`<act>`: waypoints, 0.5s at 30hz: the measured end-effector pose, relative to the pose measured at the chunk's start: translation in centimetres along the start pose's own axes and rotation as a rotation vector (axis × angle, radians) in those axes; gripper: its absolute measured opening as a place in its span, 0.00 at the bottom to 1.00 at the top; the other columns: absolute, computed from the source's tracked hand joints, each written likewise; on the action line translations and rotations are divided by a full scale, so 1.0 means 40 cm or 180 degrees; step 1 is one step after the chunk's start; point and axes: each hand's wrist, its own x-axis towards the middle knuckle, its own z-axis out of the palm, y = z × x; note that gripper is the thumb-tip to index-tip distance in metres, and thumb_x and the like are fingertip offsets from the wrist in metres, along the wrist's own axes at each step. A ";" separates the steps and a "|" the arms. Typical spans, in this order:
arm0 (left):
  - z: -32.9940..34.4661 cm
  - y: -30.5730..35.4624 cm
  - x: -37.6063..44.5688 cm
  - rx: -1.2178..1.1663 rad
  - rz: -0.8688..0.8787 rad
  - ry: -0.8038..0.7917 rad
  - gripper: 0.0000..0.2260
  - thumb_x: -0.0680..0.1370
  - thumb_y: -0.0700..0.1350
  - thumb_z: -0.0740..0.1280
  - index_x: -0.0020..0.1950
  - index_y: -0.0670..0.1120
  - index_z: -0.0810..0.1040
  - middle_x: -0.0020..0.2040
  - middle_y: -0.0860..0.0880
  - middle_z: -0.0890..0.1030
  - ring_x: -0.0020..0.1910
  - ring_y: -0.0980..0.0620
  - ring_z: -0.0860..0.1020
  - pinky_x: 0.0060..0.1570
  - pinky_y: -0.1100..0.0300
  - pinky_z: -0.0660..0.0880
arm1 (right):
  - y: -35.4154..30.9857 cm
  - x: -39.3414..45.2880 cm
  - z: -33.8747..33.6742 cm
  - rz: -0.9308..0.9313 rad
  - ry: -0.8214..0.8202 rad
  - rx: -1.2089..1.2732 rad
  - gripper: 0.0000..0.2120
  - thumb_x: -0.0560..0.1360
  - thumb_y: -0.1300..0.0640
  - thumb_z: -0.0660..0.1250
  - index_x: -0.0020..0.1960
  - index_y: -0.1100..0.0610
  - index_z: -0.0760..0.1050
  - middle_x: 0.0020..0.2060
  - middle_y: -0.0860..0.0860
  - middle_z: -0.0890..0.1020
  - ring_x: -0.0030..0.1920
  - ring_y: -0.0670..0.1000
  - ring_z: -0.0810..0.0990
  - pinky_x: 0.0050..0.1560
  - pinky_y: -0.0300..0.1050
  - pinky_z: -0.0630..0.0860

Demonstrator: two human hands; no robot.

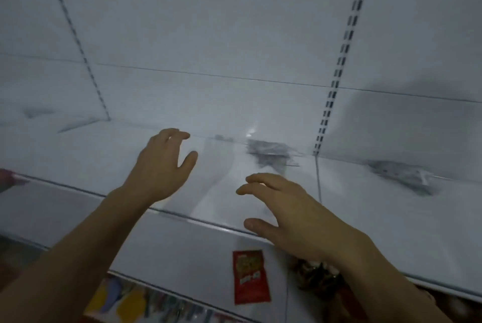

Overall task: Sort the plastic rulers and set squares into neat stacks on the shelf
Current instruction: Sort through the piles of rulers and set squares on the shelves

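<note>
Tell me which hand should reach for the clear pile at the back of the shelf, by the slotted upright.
Right, probably. The right hand hovers open just in front of the clear pile; the left hand sits further left.

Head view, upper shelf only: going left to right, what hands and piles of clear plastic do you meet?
Left hand, open above the shelf → right hand, open, fingers spread → blurred clear-plastic pile at the back by the slotted upright → second clear-plastic pile in the next bay.
</note>
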 end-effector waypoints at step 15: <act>-0.449 -0.670 -0.252 0.0415 -0.1559 0.0498 0.25 0.82 0.57 0.61 0.77 0.52 0.62 0.77 0.49 0.65 0.74 0.46 0.65 0.72 0.46 0.65 | -0.571 0.624 0.222 -0.1748 -0.0953 0.0188 0.26 0.81 0.41 0.62 0.77 0.40 0.59 0.72 0.39 0.63 0.69 0.40 0.66 0.71 0.43 0.68</act>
